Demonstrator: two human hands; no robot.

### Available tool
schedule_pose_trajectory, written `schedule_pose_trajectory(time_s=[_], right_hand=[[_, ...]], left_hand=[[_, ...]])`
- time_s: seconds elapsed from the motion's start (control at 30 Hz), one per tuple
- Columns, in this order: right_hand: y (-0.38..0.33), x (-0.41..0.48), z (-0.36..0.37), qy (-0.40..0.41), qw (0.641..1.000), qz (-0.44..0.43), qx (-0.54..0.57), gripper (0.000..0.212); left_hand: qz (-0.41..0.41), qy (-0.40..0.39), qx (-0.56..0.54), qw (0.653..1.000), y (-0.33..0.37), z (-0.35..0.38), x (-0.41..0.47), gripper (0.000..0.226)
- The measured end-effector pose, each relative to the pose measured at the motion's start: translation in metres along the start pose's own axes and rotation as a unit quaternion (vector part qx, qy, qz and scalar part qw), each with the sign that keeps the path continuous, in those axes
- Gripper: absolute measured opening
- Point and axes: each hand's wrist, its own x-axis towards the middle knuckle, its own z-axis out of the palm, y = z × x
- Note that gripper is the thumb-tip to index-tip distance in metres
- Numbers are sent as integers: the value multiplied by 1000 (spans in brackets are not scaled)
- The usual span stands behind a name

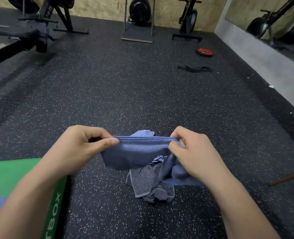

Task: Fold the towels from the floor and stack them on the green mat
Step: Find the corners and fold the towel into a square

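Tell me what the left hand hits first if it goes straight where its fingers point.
Likely the right hand, pinching the other end of the same blue towel; depth is unclear.

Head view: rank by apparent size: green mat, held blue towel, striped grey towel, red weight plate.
1. Blue towel and green mat: visibly alike; the mat is cut off by the frame, so unranked.
2. Striped grey towel.
3. Red weight plate, though it lies farthest away.

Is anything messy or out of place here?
Yes. Crumpled towels lie heaped on the floor beside the green mat, not yet folded. Farther off, a red weight plate and black bands lie loose on the floor.
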Motion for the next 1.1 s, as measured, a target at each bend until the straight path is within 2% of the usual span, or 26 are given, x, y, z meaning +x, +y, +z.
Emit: schedule_pose_trajectory(time_s=[0.07, 0.17, 0.4, 0.57, 0.7, 0.87, 0.97, 1.1], right_hand=[[1, 1, 1, 3, 1000, 4, -3, 3], [2, 2, 3, 4, 1000, 0, -9, 3], [15, 5, 5, 12, 999, 6, -32, 13], [18, 8, 7, 35, 998, 13, -45, 15], [17, 6, 7, 36, 998, 13, -40, 17], [16, 5, 10, 12, 999, -6, -31, 14], [16, 4, 13, 10, 1000, -26, -8, 3], [12, 3, 16, 15, 998, -61, 15, 29]], left_hand=[[10, 37, -15, 999, 0, -1, 0, 51], [26, 83, -58, 995, 5, 3, 0, 42], [31, 37, -98, 994, 5, 2, 0, 15], [44, 64, -81, 994, 8, 5, -1, 9], [50, 127, -75, 988, 8, 7, 0, 31], [32, 154, -83, 984, 7, 10, 1, 33], [20, 164, -108, 980, 9, 14, 4, 37], [7, 159, -125, 979, 13, 27, 8, 33]])
